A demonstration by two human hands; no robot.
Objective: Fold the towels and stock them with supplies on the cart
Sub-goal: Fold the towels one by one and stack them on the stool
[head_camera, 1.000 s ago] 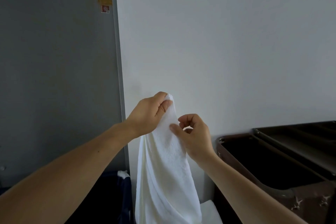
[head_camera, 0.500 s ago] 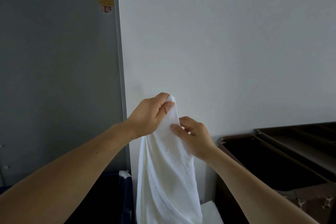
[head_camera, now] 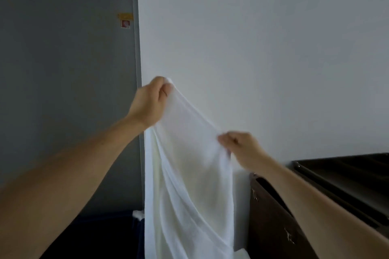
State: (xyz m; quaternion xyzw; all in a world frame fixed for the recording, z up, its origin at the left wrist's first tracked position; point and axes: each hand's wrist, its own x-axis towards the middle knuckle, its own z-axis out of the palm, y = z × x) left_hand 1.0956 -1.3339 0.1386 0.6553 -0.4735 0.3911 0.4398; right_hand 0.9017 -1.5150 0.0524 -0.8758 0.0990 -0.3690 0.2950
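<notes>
Towel point(head_camera: 189, 164), left hand point(head_camera: 149, 103), right hand point(head_camera: 242, 149); illegible sticker point(head_camera: 125, 24)

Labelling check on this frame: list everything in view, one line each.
towel: 1, white, centre, hanging from both hands
door: 1, grey, left
sticker: 1, yellow and red, on the door near its right edge
wall: 1, white, behind the towel
cart: 1, dark brown, lower right
dark container: 1, near black, lower left; kind unclear
white piece: 1, white, at the dark container's right edge
left hand: 1, grips the towel's top corner
right hand: 1, pinches the towel's edge, lower and further right
</notes>
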